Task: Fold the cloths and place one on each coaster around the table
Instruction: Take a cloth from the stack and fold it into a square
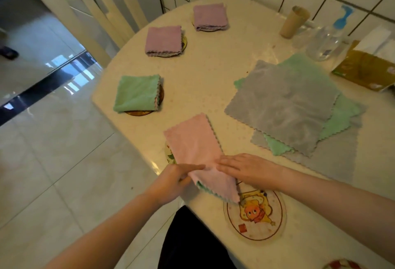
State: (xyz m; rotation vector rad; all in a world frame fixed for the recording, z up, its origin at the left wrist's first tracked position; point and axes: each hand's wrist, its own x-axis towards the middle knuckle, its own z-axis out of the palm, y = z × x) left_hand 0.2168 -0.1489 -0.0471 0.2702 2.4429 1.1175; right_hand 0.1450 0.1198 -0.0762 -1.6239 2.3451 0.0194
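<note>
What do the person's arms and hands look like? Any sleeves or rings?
Both arms are bare all the way to the picture's edge, so no sleeves show. The left hand and right hand wear no gloves, and no rings, watch or bracelets are visible. The fingers look plain, without markings.

Three folded square fleece cloths sit on coasters at the left and far side: two lilac ones (164, 41) (210, 16) and one mint-green one (137, 93). One pink cloth (197, 151), half folded, lies near. The flat pile at the right shows a grey cloth (284, 104) on top, a green one (339, 117) under it and another grey one (333, 157) lowest. Two round picture coasters show near: one clear with an orange cartoon (255, 215), one half hidden (170, 153).
</note>
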